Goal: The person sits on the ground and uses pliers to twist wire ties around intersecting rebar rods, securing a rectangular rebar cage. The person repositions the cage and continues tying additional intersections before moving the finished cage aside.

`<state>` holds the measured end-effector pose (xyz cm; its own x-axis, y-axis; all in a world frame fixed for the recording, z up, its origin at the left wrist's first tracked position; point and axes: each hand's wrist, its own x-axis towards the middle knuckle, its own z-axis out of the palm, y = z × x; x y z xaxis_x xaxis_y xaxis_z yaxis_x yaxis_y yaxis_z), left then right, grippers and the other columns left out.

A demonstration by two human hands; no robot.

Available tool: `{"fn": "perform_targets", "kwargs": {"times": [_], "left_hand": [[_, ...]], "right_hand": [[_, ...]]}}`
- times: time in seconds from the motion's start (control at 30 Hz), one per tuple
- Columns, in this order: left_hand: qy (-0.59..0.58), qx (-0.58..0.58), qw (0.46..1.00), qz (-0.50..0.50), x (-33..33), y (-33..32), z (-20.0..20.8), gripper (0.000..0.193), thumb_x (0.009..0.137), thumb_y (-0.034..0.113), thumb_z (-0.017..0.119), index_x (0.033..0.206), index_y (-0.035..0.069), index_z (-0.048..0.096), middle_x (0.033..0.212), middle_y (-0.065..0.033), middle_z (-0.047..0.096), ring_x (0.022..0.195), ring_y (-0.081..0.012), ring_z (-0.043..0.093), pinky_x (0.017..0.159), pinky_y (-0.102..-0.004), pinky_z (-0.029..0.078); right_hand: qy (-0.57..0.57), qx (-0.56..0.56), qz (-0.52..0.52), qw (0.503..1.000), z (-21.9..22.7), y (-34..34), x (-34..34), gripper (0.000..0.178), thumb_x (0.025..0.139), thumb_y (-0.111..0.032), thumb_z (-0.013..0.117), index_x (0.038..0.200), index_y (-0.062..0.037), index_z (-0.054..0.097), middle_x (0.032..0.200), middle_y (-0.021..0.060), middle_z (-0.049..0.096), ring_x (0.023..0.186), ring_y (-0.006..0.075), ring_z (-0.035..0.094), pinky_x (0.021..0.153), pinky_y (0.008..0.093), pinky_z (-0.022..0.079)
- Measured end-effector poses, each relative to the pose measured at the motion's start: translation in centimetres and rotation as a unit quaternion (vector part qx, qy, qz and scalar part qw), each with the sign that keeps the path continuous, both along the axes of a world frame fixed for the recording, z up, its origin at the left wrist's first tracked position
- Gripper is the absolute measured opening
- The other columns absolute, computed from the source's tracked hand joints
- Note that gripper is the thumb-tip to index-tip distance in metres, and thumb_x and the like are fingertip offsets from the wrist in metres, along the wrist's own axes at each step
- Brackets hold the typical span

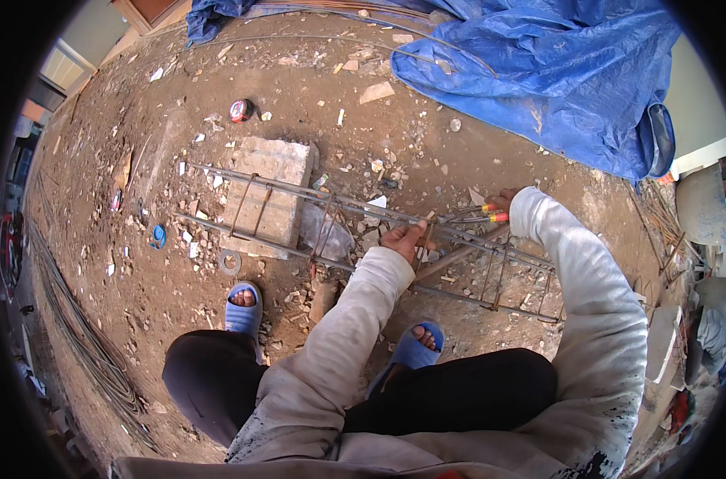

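Head view: steel frame, probably stiff and heavy, stretches from ten to four o'clock, best held by its long bars; left hand pinches it, right hand grips pliers

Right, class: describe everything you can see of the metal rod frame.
The frame looks like dark steel: long, roughly parallel rods crossed by thin, rusty brown ties. It lies slantwise, upper left to lower right, its left part over a concrete slab; whether it rests there is unclear. The left hand grasps it near the middle. The right hand holds a tool with red and yellow handles beside it.
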<state>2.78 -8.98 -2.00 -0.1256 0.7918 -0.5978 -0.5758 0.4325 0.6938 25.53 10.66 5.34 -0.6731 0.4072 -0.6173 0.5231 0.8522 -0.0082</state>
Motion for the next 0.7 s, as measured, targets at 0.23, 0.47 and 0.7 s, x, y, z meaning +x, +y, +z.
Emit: {"fn": "perform_targets", "kwargs": {"times": [0.23,0.47,0.7], "left_hand": [[0.052,-0.011,0.998,0.023,0.7,0.5,0.8,0.029,0.081,0.034,0.070,0.083,0.006,0.065,0.068,-0.0104,0.066,0.050,-0.0127,0.052,0.048,-0.0270,0.040],[0.186,-0.013,0.982,0.029,1.9,1.2,0.3,0.030,0.078,0.033,0.072,0.076,0.004,0.065,0.061,-0.0036,0.061,0.045,-0.0111,0.047,0.046,-0.0260,0.038],[0.118,-0.080,0.989,0.040,2.0,2.1,0.6,0.030,0.072,0.035,0.077,0.071,0.009,0.063,0.059,-0.0014,0.057,0.047,-0.0095,0.047,0.046,-0.0234,0.036]], "right_hand": [[0.038,-0.041,-0.092,0.994,-4.2,2.1,1.7,0.038,0.076,-0.027,0.061,0.113,-0.0189,0.057,0.096,0.0102,0.064,0.086,0.0324,0.061,0.075,0.0416,0.049],[0.107,-0.010,-0.166,0.980,-4.9,-0.5,9.5,0.035,0.078,-0.025,0.061,0.111,-0.0165,0.056,0.093,0.0107,0.064,0.083,0.0316,0.061,0.072,0.0399,0.049],[0.383,-0.075,-0.419,0.820,3.4,-10.0,12.8,0.038,0.083,-0.023,0.061,0.117,-0.0089,0.054,0.087,0.0065,0.061,0.078,0.0172,0.057,0.075,0.0312,0.046]]}}
